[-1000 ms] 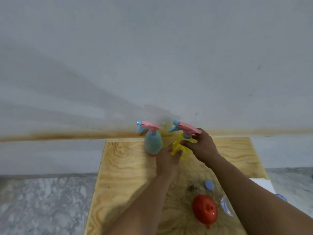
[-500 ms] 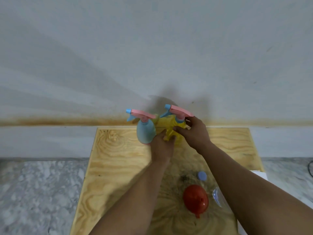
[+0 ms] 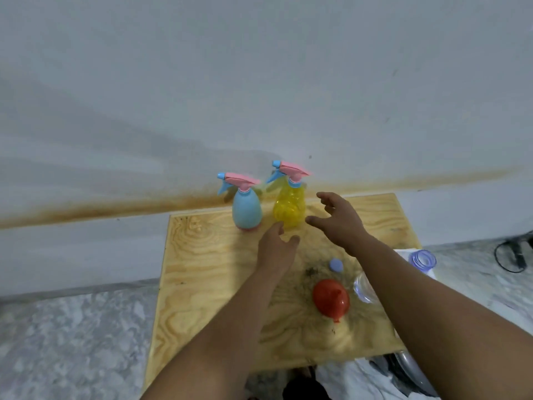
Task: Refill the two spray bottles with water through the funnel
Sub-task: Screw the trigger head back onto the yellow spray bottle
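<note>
Two spray bottles stand upright at the far edge of the wooden board (image 3: 207, 272), both with pink trigger heads screwed on: a light blue one (image 3: 247, 210) on the left and a clear yellow one (image 3: 289, 207) beside it. My left hand (image 3: 277, 249) hovers just in front of the yellow bottle, fingers apart, holding nothing. My right hand (image 3: 339, 219) is open to the right of that bottle, not touching it. A red funnel (image 3: 331, 300) lies on its side near the board's right front. A clear plastic water bottle (image 3: 364, 287) lies beside the funnel, mostly hidden by my right forearm.
A small blue cap (image 3: 336, 265) lies on the board behind the funnel. A clear ribbed container mouth (image 3: 422, 259) sits off the board's right edge. A white wall rises right behind the bottles. A black cable (image 3: 513, 254) lies at far right. Marble floor surrounds the board.
Both hands have let go of the yellow bottle and pulled back from it. The bottle now stands on the board by itself.
</note>
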